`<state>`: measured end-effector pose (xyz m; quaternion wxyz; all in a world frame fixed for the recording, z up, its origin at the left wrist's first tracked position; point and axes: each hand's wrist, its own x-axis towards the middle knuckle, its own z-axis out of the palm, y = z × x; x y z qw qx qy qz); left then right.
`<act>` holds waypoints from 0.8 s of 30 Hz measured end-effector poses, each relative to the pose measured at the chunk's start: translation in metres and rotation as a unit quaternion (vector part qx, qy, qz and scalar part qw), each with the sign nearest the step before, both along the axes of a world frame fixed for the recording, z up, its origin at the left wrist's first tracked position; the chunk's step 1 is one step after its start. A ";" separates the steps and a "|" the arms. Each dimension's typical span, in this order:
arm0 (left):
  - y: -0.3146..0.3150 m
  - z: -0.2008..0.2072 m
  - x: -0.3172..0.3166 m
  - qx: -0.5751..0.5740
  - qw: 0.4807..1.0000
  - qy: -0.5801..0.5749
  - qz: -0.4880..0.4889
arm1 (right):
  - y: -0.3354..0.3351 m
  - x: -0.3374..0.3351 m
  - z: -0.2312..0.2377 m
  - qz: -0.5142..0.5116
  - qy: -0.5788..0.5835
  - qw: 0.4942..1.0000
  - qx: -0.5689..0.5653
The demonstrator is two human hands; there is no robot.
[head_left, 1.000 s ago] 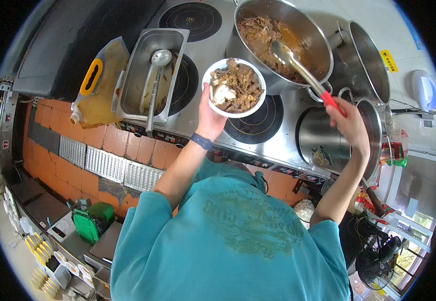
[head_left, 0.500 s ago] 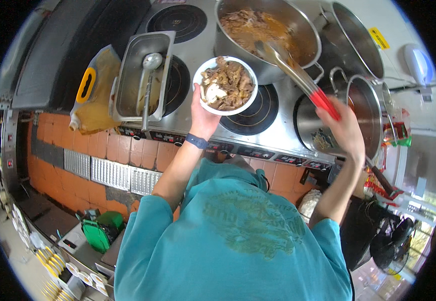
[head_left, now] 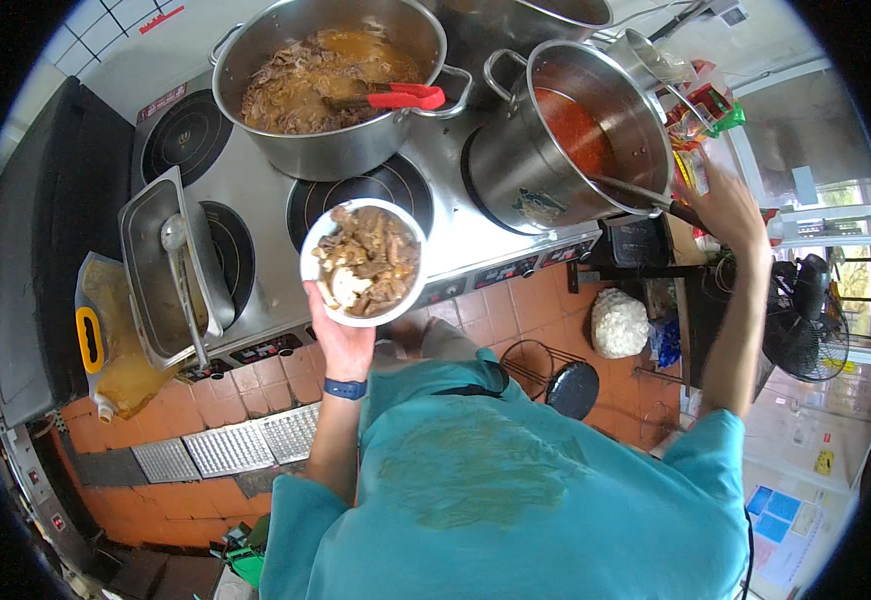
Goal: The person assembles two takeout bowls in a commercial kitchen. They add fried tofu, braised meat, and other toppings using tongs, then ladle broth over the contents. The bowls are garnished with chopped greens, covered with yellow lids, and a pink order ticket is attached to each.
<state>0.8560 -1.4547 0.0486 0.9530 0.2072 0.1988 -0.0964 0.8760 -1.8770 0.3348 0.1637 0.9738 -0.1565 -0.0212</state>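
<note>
My left hand (head_left: 340,340) holds a white bowl (head_left: 312,262) from below, tilted toward me above the front edge of the stove. Slices of cooked meat (head_left: 380,245) fill it, with a pale white piece (head_left: 347,287) on the near left side. At the right, my right hand (head_left: 733,212) is at the dark handle of a ladle (head_left: 677,208), fingers bent about its end and partly blurred. The ladle leans over the rim of a tall steel pot (head_left: 515,150) of red soup (head_left: 575,130); its head is hidden. Red-handled tongs (head_left: 400,97) lie in the big meat pot (head_left: 325,155).
A steel pan (head_left: 150,270) with a spoon (head_left: 180,270) stands on the left of the stove (head_left: 265,210), beside a yellow-handled jug (head_left: 120,340). Another large pot (head_left: 475,50) stands behind. A black fan (head_left: 805,320) and a white sack (head_left: 619,323) are at the right.
My right hand has let go of the tongs, left them in the meat pot and moved right to the ladle. My left hand still holds the bowl. The view has shifted right.
</note>
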 end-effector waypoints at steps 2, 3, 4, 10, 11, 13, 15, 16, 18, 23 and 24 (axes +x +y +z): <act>-0.021 0.003 -0.004 -0.007 1.000 0.011 -0.014 | -0.038 -0.011 0.008 -0.024 0.246 0.968 0.048; -0.031 0.006 -0.005 -0.013 1.000 -0.007 -0.028 | -0.051 -0.010 0.009 -0.117 0.279 0.925 0.230; -0.042 0.009 -0.002 -0.035 0.999 0.004 -0.040 | -0.061 -0.007 0.006 -0.150 0.296 0.913 0.236; -0.101 0.031 0.007 0.005 0.997 -0.039 -0.065 | -0.092 0.006 -0.011 -0.082 0.278 0.920 0.265; -0.106 0.035 0.004 0.009 0.995 -0.066 -0.070 | -0.097 0.002 -0.011 -0.038 0.265 0.930 0.250; -0.115 0.041 0.000 0.016 0.996 -0.058 -0.064 | -0.105 -0.008 -0.008 0.014 0.220 0.937 0.270; -0.121 0.044 -0.002 0.014 0.996 -0.067 -0.063 | -0.113 -0.021 -0.001 0.011 0.187 0.941 0.283; -0.124 0.046 -0.003 0.029 0.997 -0.057 -0.050 | -0.115 -0.030 0.003 0.023 0.178 0.944 0.278; -0.126 0.047 -0.004 0.007 0.998 -0.054 -0.042 | -0.117 -0.048 0.012 0.050 0.130 0.951 0.275; -0.129 0.050 -0.004 0.001 0.998 -0.059 -0.033 | -0.110 -0.103 0.030 0.006 0.128 0.944 0.305; -0.128 0.051 -0.003 0.002 0.998 -0.059 -0.028 | -0.108 -0.116 0.031 -0.011 0.114 0.939 0.323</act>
